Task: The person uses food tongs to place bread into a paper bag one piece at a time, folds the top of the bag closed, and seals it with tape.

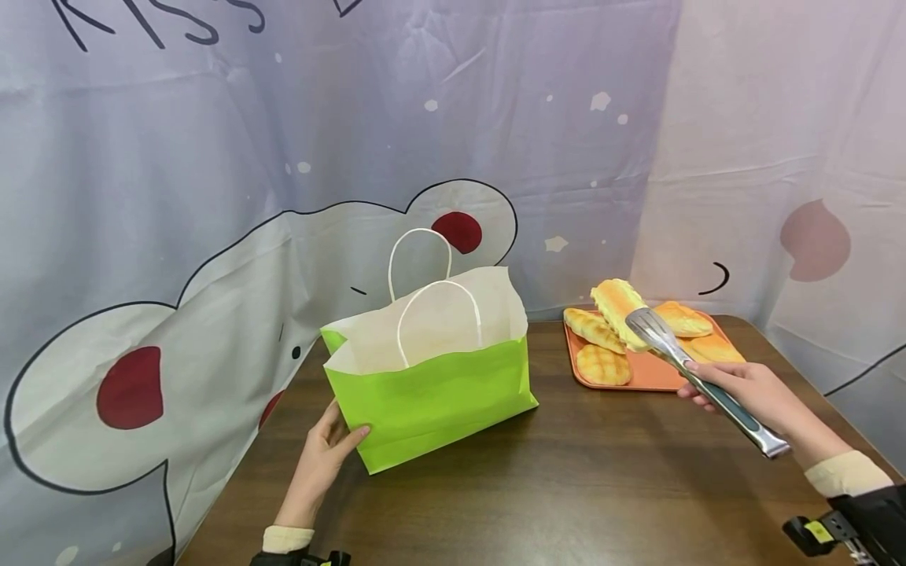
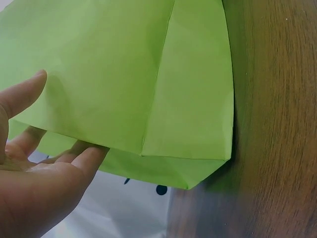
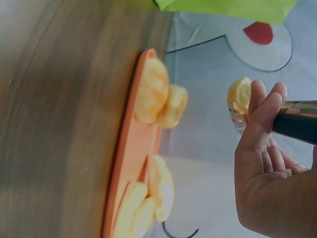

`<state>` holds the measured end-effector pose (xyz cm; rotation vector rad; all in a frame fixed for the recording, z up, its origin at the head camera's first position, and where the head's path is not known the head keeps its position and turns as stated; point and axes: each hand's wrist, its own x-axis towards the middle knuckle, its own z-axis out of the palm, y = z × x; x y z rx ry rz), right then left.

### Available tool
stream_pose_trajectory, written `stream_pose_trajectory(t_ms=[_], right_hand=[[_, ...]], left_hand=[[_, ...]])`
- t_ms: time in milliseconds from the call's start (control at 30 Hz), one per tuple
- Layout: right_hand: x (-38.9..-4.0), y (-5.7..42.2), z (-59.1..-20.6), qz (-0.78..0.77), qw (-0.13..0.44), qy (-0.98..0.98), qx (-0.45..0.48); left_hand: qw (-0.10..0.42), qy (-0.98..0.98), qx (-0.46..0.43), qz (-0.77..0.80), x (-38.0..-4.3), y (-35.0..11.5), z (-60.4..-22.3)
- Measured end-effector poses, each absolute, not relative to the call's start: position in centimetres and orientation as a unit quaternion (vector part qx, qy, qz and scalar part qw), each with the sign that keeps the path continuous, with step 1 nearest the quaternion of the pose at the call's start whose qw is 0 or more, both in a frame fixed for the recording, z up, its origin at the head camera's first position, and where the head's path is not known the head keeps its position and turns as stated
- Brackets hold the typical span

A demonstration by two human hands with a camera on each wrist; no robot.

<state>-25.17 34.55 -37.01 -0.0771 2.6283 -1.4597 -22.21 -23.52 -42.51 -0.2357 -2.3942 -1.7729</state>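
A bright green paper bag (image 1: 439,405), white inside, stands with its top open and two white loop handles up. At its left side edge, my left hand (image 1: 320,456) holds it, thumb on the front panel and the other fingers round the side. My right hand (image 1: 753,393) grips metal serving tongs (image 1: 668,346) with dark green handles. Between the tongs' heads is a long yellow bread roll (image 1: 614,305), raised above the tray in the right wrist view. The far head of the tongs is mostly hidden behind the roll.
An orange tray (image 1: 646,379) at the back right of the brown wooden table (image 1: 510,503) bears several breads, among them a scored round bun (image 1: 603,365) and a long loaf (image 1: 593,328). A printed cloth (image 1: 552,141) hangs behind the table.
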Motion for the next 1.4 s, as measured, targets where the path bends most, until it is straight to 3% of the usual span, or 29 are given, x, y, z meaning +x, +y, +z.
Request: stream_pose_trajectory(t_ms=[567,833,1400], right_hand=[[-24.2,30.7,-33.6,-0.527,0.032,0.838,-0.14],[-24.1,29.2,-31.4,-0.506,0.025,0.853,-0.125],[-23.8,24.2,-29.2,-0.537,0.038,0.82,-0.193]], left_hand=[[0.073,-0.797,-0.073,-0.595,-22.1,-23.5,-42.6],[0.074,-0.797,-0.071,-0.595,-22.2,-23.6,-42.6],[0.069,-0.792,-0.068,-0.603,-22.3,-23.5,-42.6]])
